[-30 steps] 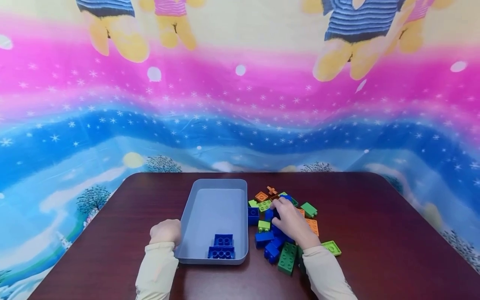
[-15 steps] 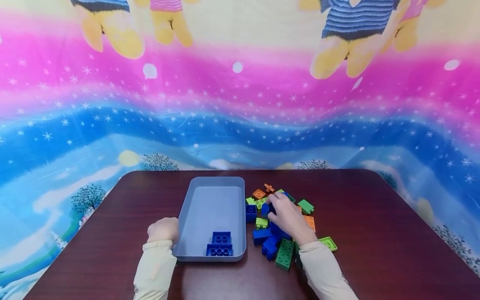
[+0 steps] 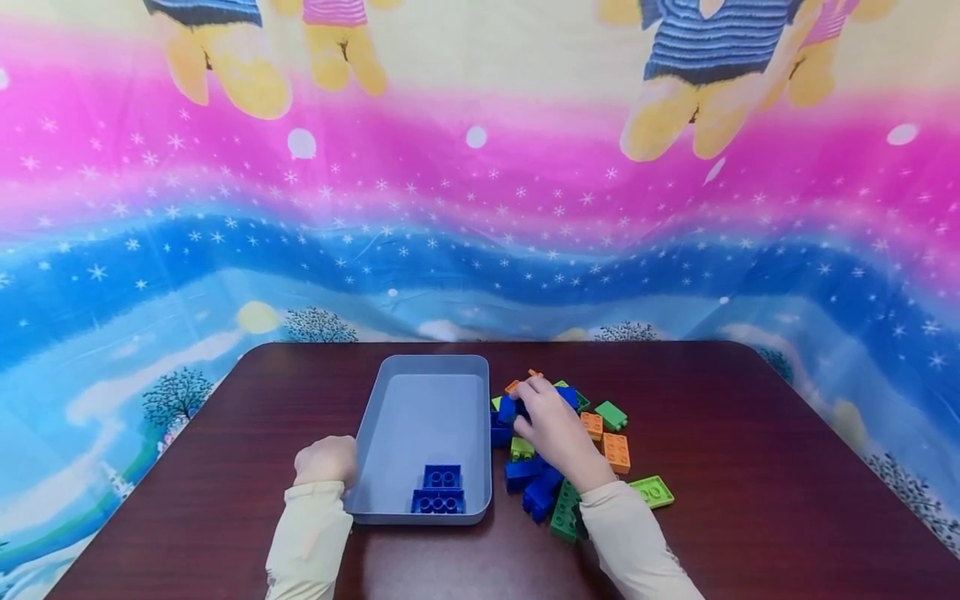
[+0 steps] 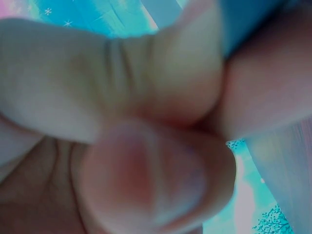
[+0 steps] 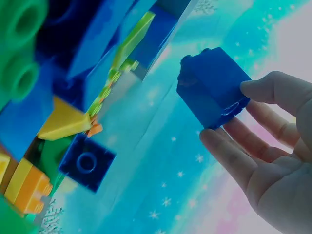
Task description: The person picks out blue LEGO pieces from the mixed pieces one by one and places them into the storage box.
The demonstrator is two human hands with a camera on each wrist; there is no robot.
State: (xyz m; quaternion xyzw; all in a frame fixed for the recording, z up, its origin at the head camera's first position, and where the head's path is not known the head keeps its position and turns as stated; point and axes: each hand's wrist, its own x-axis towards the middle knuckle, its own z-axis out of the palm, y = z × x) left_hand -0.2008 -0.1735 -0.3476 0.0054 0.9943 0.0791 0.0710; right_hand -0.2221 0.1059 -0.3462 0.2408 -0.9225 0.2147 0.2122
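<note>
My right hand (image 3: 558, 429) pinches a dark blue toy building block (image 5: 212, 87) between thumb and fingers, raised over the pile. In the right wrist view the block has a slanted face and a couple of studs. My left hand (image 3: 327, 461) is curled at the left wall of a grey-blue tray (image 3: 480, 433). The left wrist view, blurred, shows its thumb and bent fingers around a blue-grey edge (image 4: 246, 22), which matches the tray's rim. Inside the tray, two blue blocks lie against the front right corner, a smaller one (image 3: 442, 477) behind a longer one (image 3: 438, 502).
Right of the tray lies a loose pile of blocks, among them blue blocks (image 3: 527, 475), a dark green block (image 3: 564, 515), an orange block (image 3: 617, 452), a green block (image 3: 611, 415) and a lime plate (image 3: 652, 492). A patterned cloth (image 3: 480, 208) hangs behind the brown table (image 3: 750, 500).
My right hand has lifted the blue block from the pile and moved left toward the tray, uncovering orange blocks. The left hand and the blocks in the tray stay put.
</note>
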